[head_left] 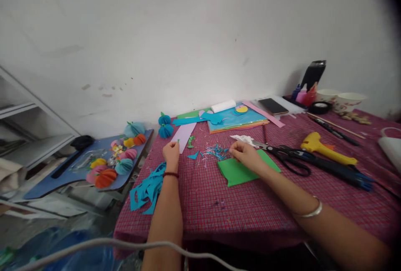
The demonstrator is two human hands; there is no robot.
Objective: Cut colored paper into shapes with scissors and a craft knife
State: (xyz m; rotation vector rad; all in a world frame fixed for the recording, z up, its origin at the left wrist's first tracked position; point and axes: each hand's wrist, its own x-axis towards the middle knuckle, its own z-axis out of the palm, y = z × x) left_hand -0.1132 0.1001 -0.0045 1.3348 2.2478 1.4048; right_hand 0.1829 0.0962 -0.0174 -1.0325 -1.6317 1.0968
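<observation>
A left hand (171,153) pinches a small green paper scrap (178,140); the right hand (247,155), fingertips together, contents unclear, could scatter thin blue paper shreds (216,151), center frame, if brushed sideways.

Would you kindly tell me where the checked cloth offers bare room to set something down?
The widest free patch of cloth lies between the left forearm and the right forearm, bordered beyond by the green paper. A smaller one lies between the right forearm and the scissors. It is crowded around the blue clippings and the yellow tool.
</observation>
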